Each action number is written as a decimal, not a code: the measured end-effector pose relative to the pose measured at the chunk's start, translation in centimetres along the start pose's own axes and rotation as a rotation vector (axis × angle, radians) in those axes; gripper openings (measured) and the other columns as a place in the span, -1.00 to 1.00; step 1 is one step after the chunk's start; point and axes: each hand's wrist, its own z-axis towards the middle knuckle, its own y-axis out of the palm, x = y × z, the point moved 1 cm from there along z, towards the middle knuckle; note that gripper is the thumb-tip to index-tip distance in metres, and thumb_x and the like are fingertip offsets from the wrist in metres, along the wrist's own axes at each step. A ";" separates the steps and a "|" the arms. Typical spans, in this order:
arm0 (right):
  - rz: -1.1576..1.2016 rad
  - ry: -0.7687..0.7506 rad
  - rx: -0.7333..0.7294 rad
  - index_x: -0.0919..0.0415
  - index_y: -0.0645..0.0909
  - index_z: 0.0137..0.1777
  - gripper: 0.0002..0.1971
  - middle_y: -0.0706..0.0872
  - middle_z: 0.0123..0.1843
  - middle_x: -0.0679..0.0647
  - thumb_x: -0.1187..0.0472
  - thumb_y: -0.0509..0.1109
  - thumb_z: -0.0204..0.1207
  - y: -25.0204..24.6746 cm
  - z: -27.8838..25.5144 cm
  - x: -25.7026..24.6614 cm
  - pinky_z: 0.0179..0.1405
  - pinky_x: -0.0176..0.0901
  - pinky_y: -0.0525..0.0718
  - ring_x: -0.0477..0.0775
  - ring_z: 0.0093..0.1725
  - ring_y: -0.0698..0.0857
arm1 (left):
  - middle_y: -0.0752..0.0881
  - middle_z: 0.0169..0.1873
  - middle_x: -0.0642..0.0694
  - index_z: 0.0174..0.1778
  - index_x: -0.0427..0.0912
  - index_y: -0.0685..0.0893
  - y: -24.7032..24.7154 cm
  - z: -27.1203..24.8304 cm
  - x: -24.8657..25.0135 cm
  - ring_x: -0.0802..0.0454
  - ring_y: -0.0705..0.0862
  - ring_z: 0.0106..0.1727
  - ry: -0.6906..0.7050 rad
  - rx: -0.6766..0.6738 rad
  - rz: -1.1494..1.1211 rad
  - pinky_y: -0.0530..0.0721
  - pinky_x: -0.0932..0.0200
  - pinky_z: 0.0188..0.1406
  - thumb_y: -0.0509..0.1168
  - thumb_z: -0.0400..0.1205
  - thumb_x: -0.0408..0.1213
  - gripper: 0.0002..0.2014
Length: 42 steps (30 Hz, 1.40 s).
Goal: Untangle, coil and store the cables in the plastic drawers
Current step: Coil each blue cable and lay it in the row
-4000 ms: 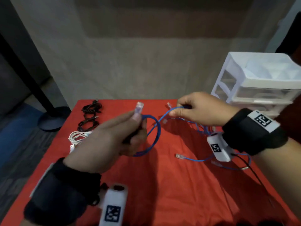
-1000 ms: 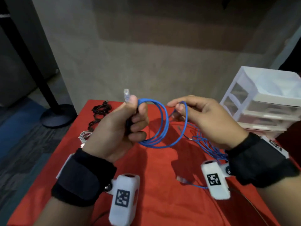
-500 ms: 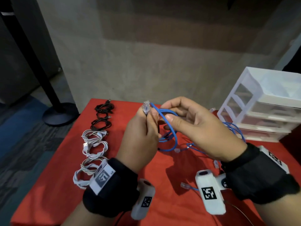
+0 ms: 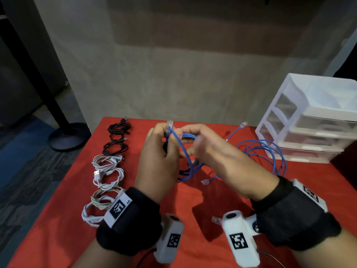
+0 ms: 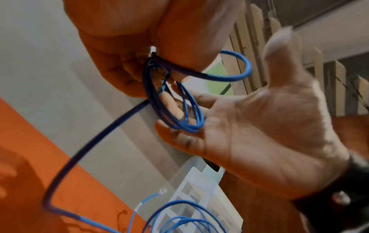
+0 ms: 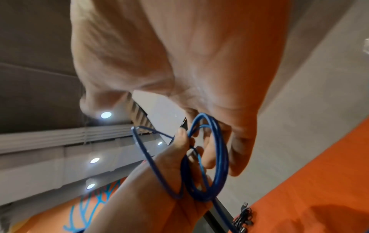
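A blue network cable is partly wound into a small coil above the red table. My left hand grips the coil at its top, and a clear plug sticks up from the fist. The right hand is against the coil. In the left wrist view the right hand's fingers lie straight behind the coil, with the thumb lifted away. From the coil the cable runs down to a loose blue tangle on the table.
A white plastic drawer unit stands at the table's right rear, with the tangle just in front of it. Down the left side lie coiled black cables and coiled white cables. Beyond the left edge is a black stand base.
Over the last second the right hand carried another loop across to the left hand's coil. Its pinch on the strand has loosened, and the fingers now lie along the coil.
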 end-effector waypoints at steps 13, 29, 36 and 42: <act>0.504 -0.061 0.021 0.06 0.70 0.41 -0.63 0.73 -0.20 0.17 0.23 0.33 0.63 -2.7 -0.3 0.4 -0.35 -0.15 0.73 0.00 -0.43 0.63 | 0.50 -0.40 -0.04 -0.12 -0.20 0.66 -1.9 0.3 2.4 0.02 0.56 -0.31 -0.469 -0.455 -0.799 0.77 0.02 -0.07 0.28 0.67 0.09 -0.62; -0.221 -0.228 0.069 0.04 0.66 0.49 -0.59 0.77 0.04 0.24 0.39 0.16 0.80 -2.2 0.2 -0.2 0.25 0.45 0.68 0.42 -0.14 0.73 | 0.26 -0.55 0.05 -0.16 -0.17 0.54 -1.9 0.8 4.0 0.11 0.28 -0.50 -0.672 -0.456 -1.031 0.60 0.14 -0.27 0.05 0.78 -0.13 -0.71; -0.594 -0.348 0.103 -0.12 0.72 0.41 -0.45 0.77 -0.10 0.02 0.51 0.22 0.70 -3.4 0.4 -1.8 0.05 -0.03 0.75 0.04 -0.20 0.82 | 0.34 -0.48 0.06 -0.09 -0.18 0.61 -1.6 0.2 4.1 0.18 0.35 -0.53 -0.611 -0.473 -0.995 0.70 0.18 -0.19 0.06 0.79 -0.05 -0.67; 0.159 -0.018 0.007 -0.28 0.16 0.74 -0.34 0.79 0.19 0.08 -0.05 0.34 0.70 -0.9 -0.3 -0.7 0.06 0.02 0.68 0.20 0.06 0.78 | 0.12 -0.44 0.03 -0.18 -0.15 0.55 -1.6 1.0 4.7 0.17 0.21 -0.58 -0.533 -0.197 -1.043 0.49 0.31 -0.56 0.09 0.83 -0.09 -0.67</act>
